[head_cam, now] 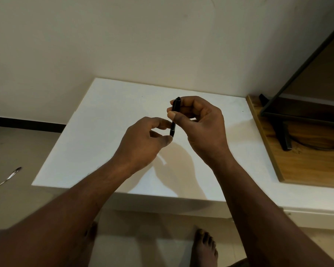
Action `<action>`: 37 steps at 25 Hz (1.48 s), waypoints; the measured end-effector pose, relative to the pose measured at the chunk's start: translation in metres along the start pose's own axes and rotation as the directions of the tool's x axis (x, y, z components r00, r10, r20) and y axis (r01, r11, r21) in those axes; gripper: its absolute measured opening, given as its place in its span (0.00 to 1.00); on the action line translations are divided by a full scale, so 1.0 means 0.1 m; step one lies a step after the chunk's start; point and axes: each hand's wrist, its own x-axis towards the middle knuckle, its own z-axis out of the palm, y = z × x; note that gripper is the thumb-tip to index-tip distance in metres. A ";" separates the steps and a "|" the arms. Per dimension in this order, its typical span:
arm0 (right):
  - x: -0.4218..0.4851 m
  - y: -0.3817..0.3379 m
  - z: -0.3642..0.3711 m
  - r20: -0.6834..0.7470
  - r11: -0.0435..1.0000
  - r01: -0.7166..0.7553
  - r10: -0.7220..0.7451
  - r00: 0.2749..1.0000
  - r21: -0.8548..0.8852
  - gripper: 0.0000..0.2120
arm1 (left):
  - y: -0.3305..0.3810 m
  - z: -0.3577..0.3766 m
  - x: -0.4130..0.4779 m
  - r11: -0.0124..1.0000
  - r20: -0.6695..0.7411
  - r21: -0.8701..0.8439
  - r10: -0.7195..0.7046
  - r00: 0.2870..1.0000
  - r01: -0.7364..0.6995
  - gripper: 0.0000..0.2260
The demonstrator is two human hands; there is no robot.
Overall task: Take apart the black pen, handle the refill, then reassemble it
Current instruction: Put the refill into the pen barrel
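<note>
Black pen [174, 116] held near-upright above white worktop [104, 116], between both hands. Right hand [202, 120] pinches upper barrel; left hand [143, 139] pinches lower end with thumb and fingers.

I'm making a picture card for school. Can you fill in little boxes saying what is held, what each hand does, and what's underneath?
Held thing: black pen, nearly upright, in one piece as far as shows
Top grip: right hand holds its upper part
Bottom grip: left hand pinches its lower end
Underneath: white table
Off to the side: wooden board with a dark stand
Refill: not visible
</note>
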 end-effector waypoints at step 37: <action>0.12 0.02 -0.22 0.017 0.959 -0.281 0.281 0.960 0.023 0.11 | -0.10 -0.02 0.02 0.994 -0.156 0.110 0.038 0.987 -0.021 0.06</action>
